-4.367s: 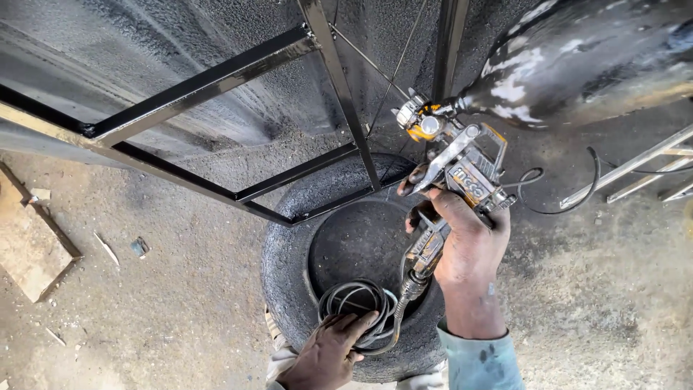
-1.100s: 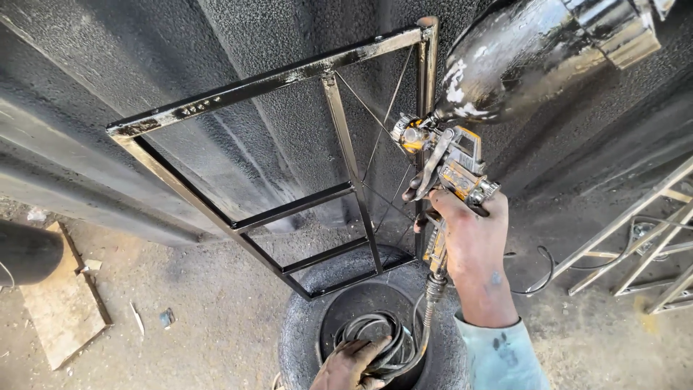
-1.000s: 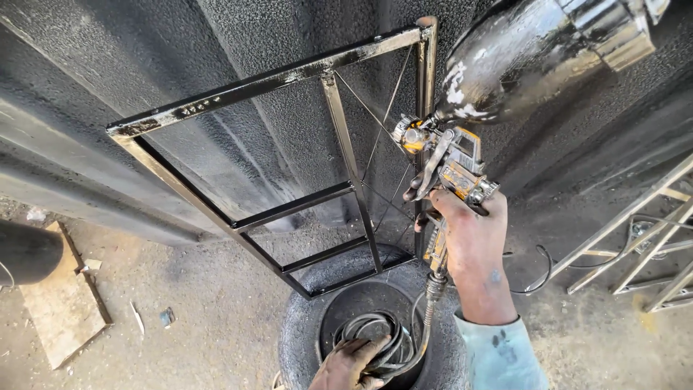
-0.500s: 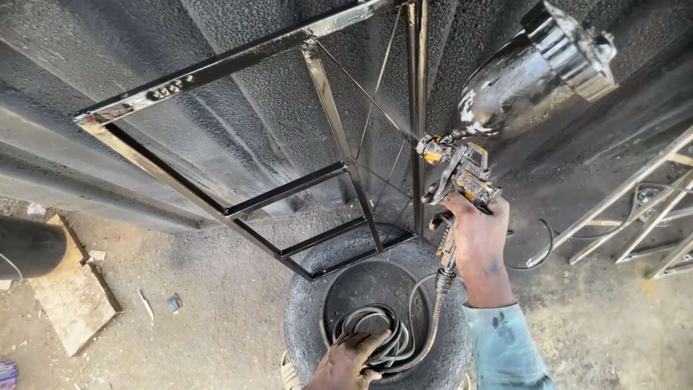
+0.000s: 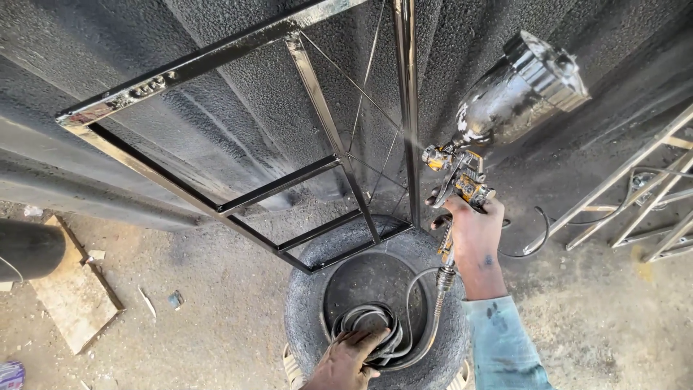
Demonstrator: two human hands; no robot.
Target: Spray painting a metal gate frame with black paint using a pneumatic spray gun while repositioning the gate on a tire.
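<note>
**Metal frame largely coated in black, spray gun aimed at its right-hand upright**

At the far left, a dark pipe [image 5: 29, 249] and a flat wooden board [image 5: 72, 296] are seen lying on the dusty ground. Next to the right, a metal frame [image 5: 238, 144] is propped against a black-speckled wall [image 5: 216, 87], its lower corner resting on an old tyre [image 5: 375, 289]. The frame's bars look glossy and black over nearly all that is visible, so the coating is judged to be well advanced; paler glints along the top rail may be wet shine or thin cover, and which it is cannot be told. The thin diagonal rods and the right-hand upright appear to be the part now in hand.

A coil of hose [image 5: 375, 332] lies in the tyre's hollow and is pressed under the left hand [image 5: 346, 357], whose fingers are curled over the loops.

Further right, a spray gun [image 5: 462, 180] is gripped by the right hand [image 5: 473, 224], fingers wrapped tight about the handle; the trigger finger is hidden. The nozzle points left at the upright, just beside it, with a faint mist visible between them. The cup's [image 5: 520, 94] long axis runs up and to the right, and the handle runs down towards the hose.

At the far right, bare metal frames [image 5: 635, 202] lean unpainted.
</note>
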